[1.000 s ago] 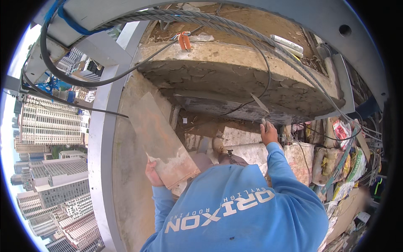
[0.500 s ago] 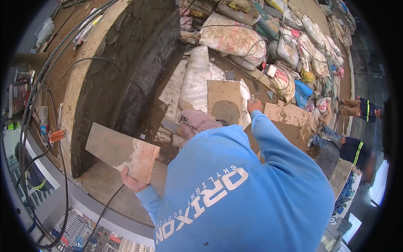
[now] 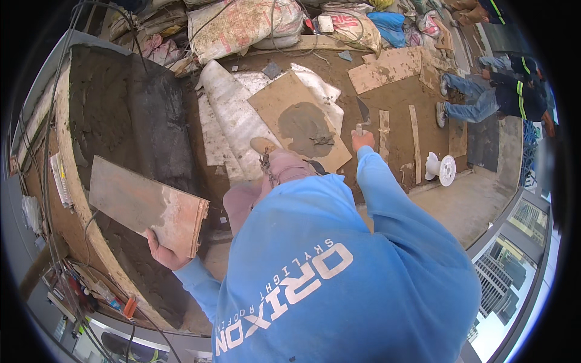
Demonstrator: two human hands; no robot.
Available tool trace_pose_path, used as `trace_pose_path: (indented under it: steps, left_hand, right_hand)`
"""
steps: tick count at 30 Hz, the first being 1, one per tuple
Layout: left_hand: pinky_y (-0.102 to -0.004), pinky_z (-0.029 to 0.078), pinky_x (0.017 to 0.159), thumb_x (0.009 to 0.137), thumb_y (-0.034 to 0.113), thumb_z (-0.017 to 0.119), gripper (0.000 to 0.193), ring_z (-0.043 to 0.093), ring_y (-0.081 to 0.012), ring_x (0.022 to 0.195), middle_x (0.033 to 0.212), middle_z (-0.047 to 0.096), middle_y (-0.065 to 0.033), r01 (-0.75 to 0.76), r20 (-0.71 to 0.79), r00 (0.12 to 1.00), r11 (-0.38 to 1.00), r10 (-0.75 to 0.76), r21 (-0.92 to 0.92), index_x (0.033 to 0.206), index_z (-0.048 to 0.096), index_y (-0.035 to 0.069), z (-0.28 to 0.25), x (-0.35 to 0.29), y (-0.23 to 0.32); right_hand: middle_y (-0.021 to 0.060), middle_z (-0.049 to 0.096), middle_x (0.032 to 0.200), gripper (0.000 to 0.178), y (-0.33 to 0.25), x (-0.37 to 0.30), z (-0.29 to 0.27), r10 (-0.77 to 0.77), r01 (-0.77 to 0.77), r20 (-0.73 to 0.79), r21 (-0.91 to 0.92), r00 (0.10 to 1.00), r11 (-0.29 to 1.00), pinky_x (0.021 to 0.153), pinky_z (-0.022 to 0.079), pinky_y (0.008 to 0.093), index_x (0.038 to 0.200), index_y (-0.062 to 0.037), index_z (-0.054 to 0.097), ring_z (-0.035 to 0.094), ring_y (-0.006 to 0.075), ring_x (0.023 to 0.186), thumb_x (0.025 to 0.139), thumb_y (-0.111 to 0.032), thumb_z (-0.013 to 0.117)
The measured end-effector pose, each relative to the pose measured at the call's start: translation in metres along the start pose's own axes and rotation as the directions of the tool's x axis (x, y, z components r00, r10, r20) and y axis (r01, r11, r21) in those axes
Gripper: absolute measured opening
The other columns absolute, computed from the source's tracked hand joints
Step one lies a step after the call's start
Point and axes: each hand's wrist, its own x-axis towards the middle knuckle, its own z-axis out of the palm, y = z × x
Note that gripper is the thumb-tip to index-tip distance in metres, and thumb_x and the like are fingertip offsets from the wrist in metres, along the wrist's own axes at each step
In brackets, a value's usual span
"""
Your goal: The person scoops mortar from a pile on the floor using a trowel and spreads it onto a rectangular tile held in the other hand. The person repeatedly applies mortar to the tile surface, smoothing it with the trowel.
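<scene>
So the person in the blue long-sleeve shirt is bent over a messy rooftop-type work area, and the left hand (image 3: 164, 251) is clamped under the near end of one long reddish-brown tile (image 3: 147, 204), holding it flat and out to the left, over a curved wall coated in dark wet mortar (image 3: 130, 130). The right hand (image 3: 362, 139) is stretched way out front, fist closed around the handle of a small pointed trowel (image 3: 363, 112), its blade pointing away, just right of a square board (image 3: 299, 118) lying on the ground. That board carries one grey blob of mixed mortar (image 3: 305, 127) in the middle, and it sits on top of a couple of flattened white sacks (image 3: 233, 121). The person's own knee and one tan shoe (image 3: 263, 145) sit between the body and the board, so they kind of block the near edge of it. Further back there's a pile of filled bags (image 3: 242, 24), looks like three or four, hard to count exactly. To the right: two narrow wood strips (image 3: 414, 142) lying on the dirt, one bigger flat panel (image 3: 387, 69), and one white spool-shaped plastic thing (image 3: 440, 168) on its side. Another worker in dark clothes with a bright stripe (image 3: 502, 97) is sitting at the far right, well apart from everything. Cables (image 3: 51, 181) run along the left rim beside the wall.
</scene>
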Motion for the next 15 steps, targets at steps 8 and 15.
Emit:
trace_pose_path:
  steps: [8, 15]
  left_hand:
    - [-0.0552, 0.040, 0.111, 0.102, 0.024, 0.054, 0.050, 0.050, -0.0357, 0.131, 0.146, 0.050, -0.0160, 0.089, 0.193, 0.975, 0.987, -0.113, 0.132, 0.146, 0.041, 0.006, 0.071, 0.048, -0.012]
    - [-0.0479, 0.044, 0.110, 0.094, 0.001, 0.058, 0.069, 0.051, -0.0310, 0.130, 0.147, 0.046, -0.0136, 0.267, 0.348, 0.854, 0.901, -0.386, 0.342, 0.154, 0.027, 0.009, 0.083, 0.090, -0.061]
  right_hand:
    - [0.0221, 0.072, 0.098, 0.040, 0.014, -0.031, -0.041, -0.140, 0.143, -0.054, 0.063, 0.989, 0.988, 0.086, 0.052, 0.0459, 0.101, 0.0027, 0.068, 0.068, 0.0403, 0.096, 0.085, -0.034, 0.074]
    - [0.0240, 0.067, 0.118, 0.046, 0.081, -0.097, -0.062, -0.283, 0.261, -0.156, -0.144, 0.946, 0.954, 0.095, 0.049, 0.0503, 0.123, -0.0027, 0.061, 0.062, 0.0417, 0.111, 0.092, -0.037, 0.062]
